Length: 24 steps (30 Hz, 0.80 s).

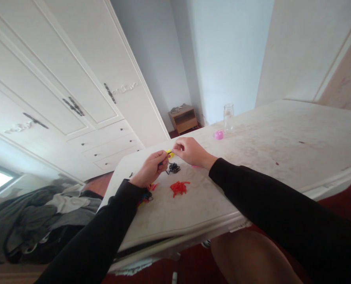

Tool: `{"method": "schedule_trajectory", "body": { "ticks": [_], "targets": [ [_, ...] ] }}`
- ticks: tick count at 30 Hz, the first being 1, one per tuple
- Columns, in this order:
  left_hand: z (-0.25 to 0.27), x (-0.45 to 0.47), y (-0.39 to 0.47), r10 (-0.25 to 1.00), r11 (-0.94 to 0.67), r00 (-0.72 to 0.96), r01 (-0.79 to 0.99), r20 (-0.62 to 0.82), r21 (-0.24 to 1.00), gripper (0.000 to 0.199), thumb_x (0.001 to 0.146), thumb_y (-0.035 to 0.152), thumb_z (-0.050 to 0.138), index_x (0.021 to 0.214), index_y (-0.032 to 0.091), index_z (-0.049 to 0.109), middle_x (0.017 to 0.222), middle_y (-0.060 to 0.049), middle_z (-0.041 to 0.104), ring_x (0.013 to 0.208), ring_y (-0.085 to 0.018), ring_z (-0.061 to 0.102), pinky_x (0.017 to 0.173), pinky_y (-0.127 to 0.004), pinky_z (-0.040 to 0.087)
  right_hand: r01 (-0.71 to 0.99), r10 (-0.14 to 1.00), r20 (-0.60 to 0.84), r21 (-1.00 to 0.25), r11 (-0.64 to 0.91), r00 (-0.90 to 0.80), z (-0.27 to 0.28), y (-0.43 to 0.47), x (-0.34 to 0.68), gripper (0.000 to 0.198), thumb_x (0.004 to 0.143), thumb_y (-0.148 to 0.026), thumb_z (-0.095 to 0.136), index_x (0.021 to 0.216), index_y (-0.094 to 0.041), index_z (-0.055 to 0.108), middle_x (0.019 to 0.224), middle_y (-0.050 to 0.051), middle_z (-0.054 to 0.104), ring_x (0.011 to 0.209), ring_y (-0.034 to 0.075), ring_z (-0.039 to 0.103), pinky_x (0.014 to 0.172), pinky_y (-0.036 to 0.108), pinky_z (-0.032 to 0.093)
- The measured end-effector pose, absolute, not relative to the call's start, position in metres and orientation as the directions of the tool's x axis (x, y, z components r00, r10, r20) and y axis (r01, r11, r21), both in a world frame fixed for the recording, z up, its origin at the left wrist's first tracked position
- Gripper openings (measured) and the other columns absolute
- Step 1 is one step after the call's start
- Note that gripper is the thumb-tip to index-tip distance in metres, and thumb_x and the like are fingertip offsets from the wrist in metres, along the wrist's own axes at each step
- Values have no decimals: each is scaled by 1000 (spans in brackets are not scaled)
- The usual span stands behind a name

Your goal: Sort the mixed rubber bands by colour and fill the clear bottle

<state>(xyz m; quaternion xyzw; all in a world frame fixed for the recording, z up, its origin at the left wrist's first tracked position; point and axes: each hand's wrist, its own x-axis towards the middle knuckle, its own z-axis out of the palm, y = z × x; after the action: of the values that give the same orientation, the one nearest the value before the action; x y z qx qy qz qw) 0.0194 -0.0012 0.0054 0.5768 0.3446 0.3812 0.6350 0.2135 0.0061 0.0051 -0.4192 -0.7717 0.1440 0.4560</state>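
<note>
My left hand (154, 167) is closed over the table, with a thin black strand (167, 153) showing at its fingertips. Close beside it, my right hand (190, 152) pinches thumb and forefinger together; whatever lies between them is too small to make out. Behind the fingertips is a yellow pile (171, 154), partly hidden. A heap of black strands (174, 168) lies just below the hands, and a pile of red strands (179, 188) sits nearer to me. Under my left wrist a mixed-colour pile (146, 196) is partly covered. Something pink shows beneath my right wrist.
A clear glass jar (228, 117) stands at the table's far edge, with a pink object (219, 135) in front of it. The white table (267, 157) carries stains and small dark specks. Clothes (60, 213) are heaped at left, by a white wardrobe (75, 71).
</note>
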Motion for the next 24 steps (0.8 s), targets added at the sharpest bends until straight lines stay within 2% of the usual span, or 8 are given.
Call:
{"method": "schedule_trajectory", "body": {
  "ticks": [5,8,12,16,20,24],
  "targets": [
    [5,17,1,894,48,448,-82,-6,995,34,90,29,71,70,15,48,62,5,41,48,-3,29,45,-15,21,532,793,565,-609,588,-229,6,7,215,9,85,-14,68,77,-13,70,74,2,66,70,13,55,67,26,36],
    [5,13,7,926,22,376,-110,21,994,30,91,27,71,73,15,51,60,6,40,46,-3,29,44,-14,22,555,804,527,-595,581,-277,4,7,215,9,86,-15,69,79,-12,72,77,4,68,71,13,55,68,26,37],
    [4,8,13,955,5,294,-141,37,990,27,93,28,69,76,14,53,60,6,41,45,-3,29,42,-14,20,587,759,464,-483,650,-457,1,5,213,7,87,-17,73,82,-13,76,81,5,69,77,15,56,74,27,38],
    [3,9,13,956,16,292,-123,21,992,29,93,32,71,78,14,54,59,7,40,44,-2,28,42,-14,20,607,721,427,-391,692,-546,-2,3,213,11,91,-22,73,83,-15,79,84,7,68,87,19,57,78,29,38],
    [2,13,9,945,-1,327,-80,27,997,37,90,37,74,73,16,50,57,8,38,44,-2,26,42,-16,19,610,719,468,-391,689,-513,-5,5,213,11,88,-24,76,81,-16,78,83,7,67,88,20,56,79,30,38],
    [2,16,4,929,-14,370,-17,20,1000,43,88,43,76,69,17,46,55,8,36,44,-3,25,44,-17,17,557,733,578,-498,664,-358,-4,7,213,9,87,-22,75,92,-14,76,81,3,65,81,17,55,75,28,38]
  ]
}}
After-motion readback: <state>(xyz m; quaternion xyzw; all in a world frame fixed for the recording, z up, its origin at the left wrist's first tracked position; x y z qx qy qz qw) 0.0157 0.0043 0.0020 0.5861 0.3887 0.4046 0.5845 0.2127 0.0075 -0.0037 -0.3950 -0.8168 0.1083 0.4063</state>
